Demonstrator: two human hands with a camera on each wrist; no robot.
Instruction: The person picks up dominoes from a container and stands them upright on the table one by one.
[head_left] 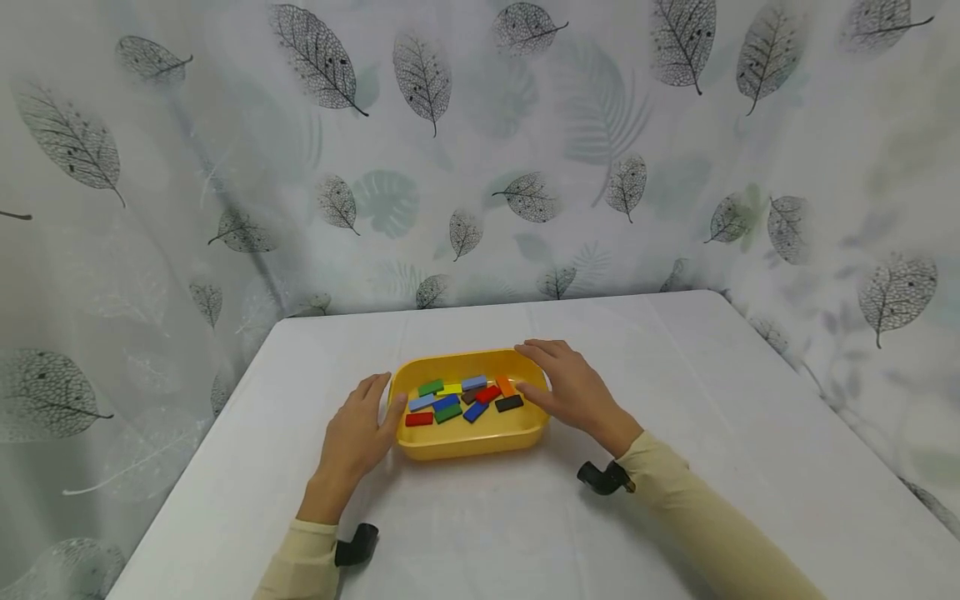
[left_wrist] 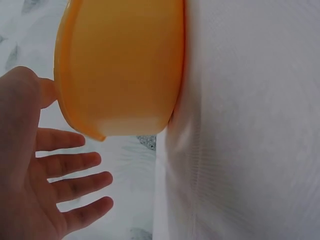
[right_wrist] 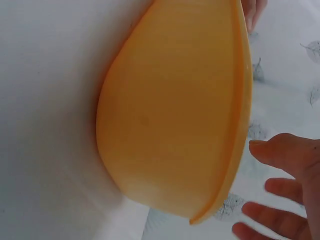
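Note:
A yellow plastic tray (head_left: 472, 446) sits on the table with several small flat rectangular blocks lying loose in it. Among them are a red block (head_left: 418, 419), a black block (head_left: 509, 403), an orange block (head_left: 505, 386) and a green block (head_left: 448, 413). My left hand (head_left: 356, 433) is at the tray's left end, its thumb at the rim and its straight fingers spread outside, as the left wrist view shows. At the right end, my right hand (head_left: 573, 387) has its thumb by the rim and its fingers extended past the far corner. Neither hand curls round the tray.
A white cloth covers the table (head_left: 712, 400). Behind and beside it hangs a leaf-printed curtain (head_left: 480, 167). Black curved pieces (head_left: 358, 545) stick out from both wrists near the tabletop.

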